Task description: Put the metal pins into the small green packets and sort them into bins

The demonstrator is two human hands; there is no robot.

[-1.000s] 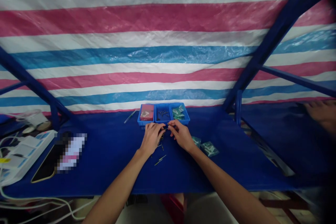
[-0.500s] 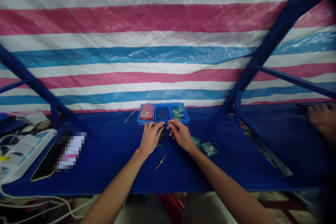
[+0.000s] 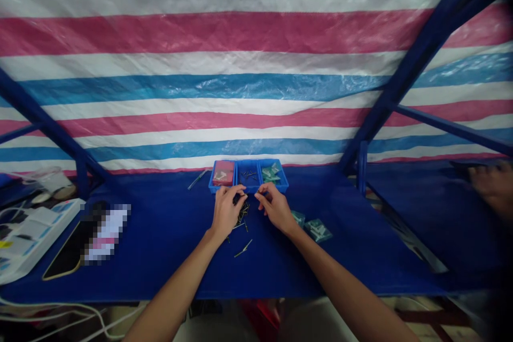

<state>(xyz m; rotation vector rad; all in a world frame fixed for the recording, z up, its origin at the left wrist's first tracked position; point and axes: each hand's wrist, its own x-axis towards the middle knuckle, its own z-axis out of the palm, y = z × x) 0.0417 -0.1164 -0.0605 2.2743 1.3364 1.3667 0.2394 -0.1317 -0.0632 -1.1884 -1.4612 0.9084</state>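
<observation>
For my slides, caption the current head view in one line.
Left hand and right hand, apart, before a blue three-compartment tray, slender metal-looking pieces scattered on the blue tabletop.

The blue table (image 3: 160, 256) carries blue bins (image 3: 247, 165), thin rods (image 3: 242, 248), green packets (image 3: 318, 230) and a phone (image 3: 62, 257).

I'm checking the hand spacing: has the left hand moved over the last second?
Yes, slightly: the left hand has its fingertips farther left along the middle blue bin, away from the right hand.
</observation>
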